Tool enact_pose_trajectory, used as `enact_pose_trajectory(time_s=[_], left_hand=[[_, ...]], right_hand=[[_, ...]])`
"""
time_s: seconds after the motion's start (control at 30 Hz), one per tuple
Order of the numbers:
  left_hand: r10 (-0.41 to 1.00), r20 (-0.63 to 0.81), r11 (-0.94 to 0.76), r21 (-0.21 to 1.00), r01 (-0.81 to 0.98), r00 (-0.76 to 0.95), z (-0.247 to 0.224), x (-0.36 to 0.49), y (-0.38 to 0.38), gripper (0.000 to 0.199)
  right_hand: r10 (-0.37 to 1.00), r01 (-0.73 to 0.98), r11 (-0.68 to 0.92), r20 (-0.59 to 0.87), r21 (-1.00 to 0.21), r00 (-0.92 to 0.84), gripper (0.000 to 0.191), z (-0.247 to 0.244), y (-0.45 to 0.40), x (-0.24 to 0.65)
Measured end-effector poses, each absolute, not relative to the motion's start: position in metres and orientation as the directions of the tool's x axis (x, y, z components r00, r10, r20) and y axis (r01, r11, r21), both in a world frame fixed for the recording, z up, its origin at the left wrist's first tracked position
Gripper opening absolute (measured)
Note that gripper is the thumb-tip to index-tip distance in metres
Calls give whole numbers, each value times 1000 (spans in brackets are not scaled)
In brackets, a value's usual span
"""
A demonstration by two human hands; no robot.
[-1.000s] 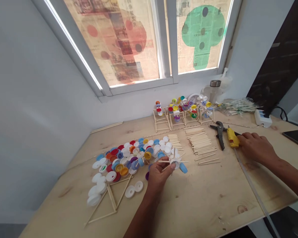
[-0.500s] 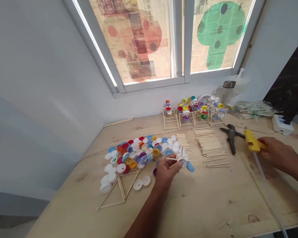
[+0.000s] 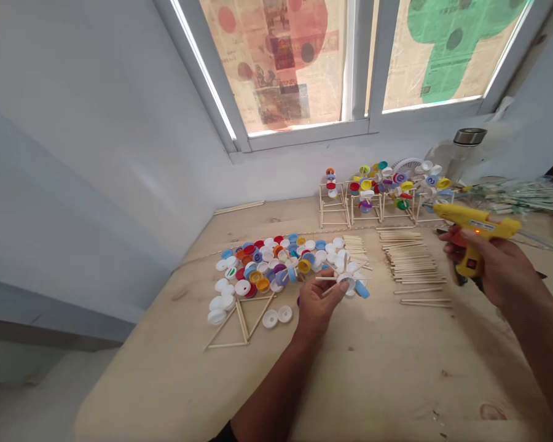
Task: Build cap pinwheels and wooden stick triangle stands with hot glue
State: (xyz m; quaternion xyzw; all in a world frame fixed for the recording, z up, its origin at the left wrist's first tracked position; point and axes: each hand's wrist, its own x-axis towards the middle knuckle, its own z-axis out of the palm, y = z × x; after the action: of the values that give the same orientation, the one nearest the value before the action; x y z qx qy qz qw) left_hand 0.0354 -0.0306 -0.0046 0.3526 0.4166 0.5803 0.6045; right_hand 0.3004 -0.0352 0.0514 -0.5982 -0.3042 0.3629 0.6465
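Note:
My left hand [image 3: 319,302] pinches a small wheel [image 3: 345,282] made of a white bottle cap with thin wooden sticks poking out like spokes; a light blue cap [image 3: 361,289] sits on its right side. In my right hand [image 3: 488,261] is a yellow hot glue gun [image 3: 479,222], held by its handle with a small orange light glowing and the nozzle pointing left. Behind the left hand spreads a heap of coloured bottle caps [image 3: 262,283]. Between the two hands lie rows of wooden sticks [image 3: 410,258]. Pliers [image 3: 461,277] are mostly hidden behind the right hand.
Stick frames with cap wheels [image 3: 366,199] stand along the wall below the window. Left of centre, joined sticks [image 3: 242,322] lie flat beside two white caps [image 3: 277,317]. A bottle [image 3: 465,150] and a bag of sticks [image 3: 520,195] are at the back right.
My right hand has lifted the glue gun off the table and brought it up, turned so its nozzle faces left. My left hand still holds the wheel. The view has shifted left and down.

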Motion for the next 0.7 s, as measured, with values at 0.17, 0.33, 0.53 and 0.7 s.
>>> enact_pose_trajectory(time_s=[0.17, 0.33, 0.53, 0.7], left_hand=[[997, -62, 43, 929, -367, -42, -7, 29, -28, 41], [993, -30, -14, 931, -366, -115, -6, 27, -27, 39], [989, 20, -59, 962, -268, -145, -3, 27, -26, 34], [979, 119, -145, 978, -152, -165, -6, 25, -26, 30]], right_hand=[[934, -205, 88, 10, -975, 357, 27, 47, -20, 263], [994, -147, 1, -15, -989, 109, 28, 27, -27, 257], [997, 83, -48, -52, -995, -58, 34, 16, -31, 263], [999, 319, 27, 11, -947, -53, 36, 26, -39, 254]])
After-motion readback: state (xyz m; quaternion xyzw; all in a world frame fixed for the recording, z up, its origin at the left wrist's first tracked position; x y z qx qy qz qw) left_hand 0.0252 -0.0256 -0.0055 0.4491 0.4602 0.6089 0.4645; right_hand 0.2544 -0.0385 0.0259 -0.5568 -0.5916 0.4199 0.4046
